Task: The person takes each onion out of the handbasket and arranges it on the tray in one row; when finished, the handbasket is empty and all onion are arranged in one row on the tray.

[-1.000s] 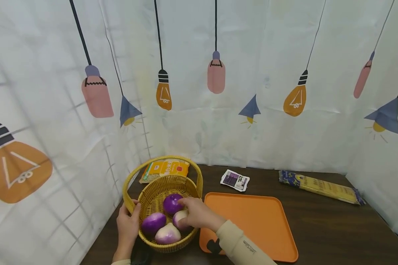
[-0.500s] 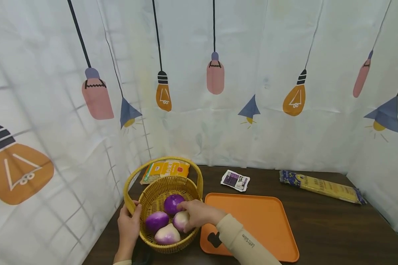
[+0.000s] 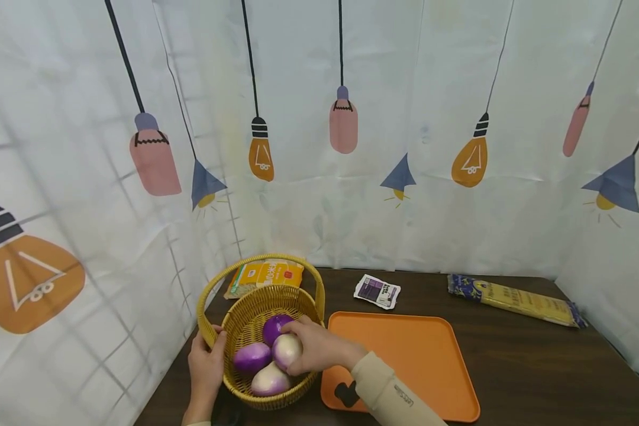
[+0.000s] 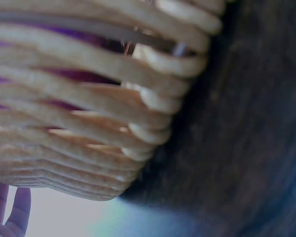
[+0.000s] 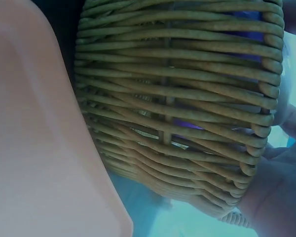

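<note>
A yellow woven basket (image 3: 247,324) with a tall arched handle stands at the table's near left. My left hand (image 3: 206,361) grips its left side by the handle base, thumb at the rim. Inside, my right hand (image 3: 322,349) pinches a white-and-purple turnip (image 3: 286,351) between thumb and fingers. Three others lie round it: a deep purple turnip (image 3: 276,325) behind, another purple turnip (image 3: 252,357) to the left, and a paler turnip (image 3: 270,380) in front. The left wrist view shows the basket weave (image 4: 79,98) up close; the right wrist view shows the opposite wall (image 5: 187,98).
An orange tray (image 3: 410,361) with a dark heart-like mark lies right of the basket, under the right forearm. Behind the basket sits an orange food packet (image 3: 271,273). A small white-and-purple sachet (image 3: 378,291) and a long yellow packet (image 3: 516,300) lie towards the back. Printed curtains enclose the table.
My right hand has taken a firmer hold of the turnip and raised it slightly, so more of its white side shows. The left hand keeps its place on the basket.
</note>
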### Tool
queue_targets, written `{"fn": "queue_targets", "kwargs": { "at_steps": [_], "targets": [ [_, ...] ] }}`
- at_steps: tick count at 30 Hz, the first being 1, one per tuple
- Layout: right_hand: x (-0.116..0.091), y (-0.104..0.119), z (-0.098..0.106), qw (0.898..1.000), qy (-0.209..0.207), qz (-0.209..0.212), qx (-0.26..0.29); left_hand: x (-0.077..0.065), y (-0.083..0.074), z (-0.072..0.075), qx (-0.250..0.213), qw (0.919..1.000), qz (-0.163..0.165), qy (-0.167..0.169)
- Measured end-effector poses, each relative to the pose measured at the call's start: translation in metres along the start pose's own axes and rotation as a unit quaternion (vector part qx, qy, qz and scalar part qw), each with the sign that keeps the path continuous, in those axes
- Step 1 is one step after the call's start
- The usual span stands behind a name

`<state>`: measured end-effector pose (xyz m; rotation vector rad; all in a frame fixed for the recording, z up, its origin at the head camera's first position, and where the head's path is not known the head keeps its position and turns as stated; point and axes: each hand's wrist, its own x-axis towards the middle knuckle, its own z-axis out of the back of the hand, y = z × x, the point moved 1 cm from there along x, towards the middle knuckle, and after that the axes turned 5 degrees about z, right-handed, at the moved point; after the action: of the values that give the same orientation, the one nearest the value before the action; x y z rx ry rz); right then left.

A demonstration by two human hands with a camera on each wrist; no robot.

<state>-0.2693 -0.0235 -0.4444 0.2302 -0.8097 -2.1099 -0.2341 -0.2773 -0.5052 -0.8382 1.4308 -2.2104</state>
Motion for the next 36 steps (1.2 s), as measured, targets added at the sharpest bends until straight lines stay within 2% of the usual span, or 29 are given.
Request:
{"fn": "queue_targets", "kwargs": {
  "at_steps": [4, 7, 18, 26, 36],
  "targets": [
    [-0.002, -0.002, 0.000, 0.999, -0.024, 0.000, 0.035, 0.000, 0.000, 0.000, -0.001, 1.0000, -0.005, -0.001],
    [-0.002, -0.003, 0.000, 0.999, -0.038, 0.005, 0.038, 0.000, -0.001, 0.000, -0.007, 0.9999, -0.011, -0.006],
    [0.002, 0.000, -0.003, 0.997, 0.012, 0.017, -0.069, 0.000, -0.002, 0.000, -0.008, 0.9999, -0.013, -0.007],
    [0.003, 0.003, -0.009, 0.994, 0.014, 0.023, -0.104, -0.001, -0.001, 0.001, -0.001, 0.9999, -0.012, -0.004],
    [-0.001, -0.001, -0.007, 0.999, -0.045, 0.013, -0.023, -0.001, -0.002, 0.001, 0.004, 1.0000, -0.008, 0.001]
  ]
}}
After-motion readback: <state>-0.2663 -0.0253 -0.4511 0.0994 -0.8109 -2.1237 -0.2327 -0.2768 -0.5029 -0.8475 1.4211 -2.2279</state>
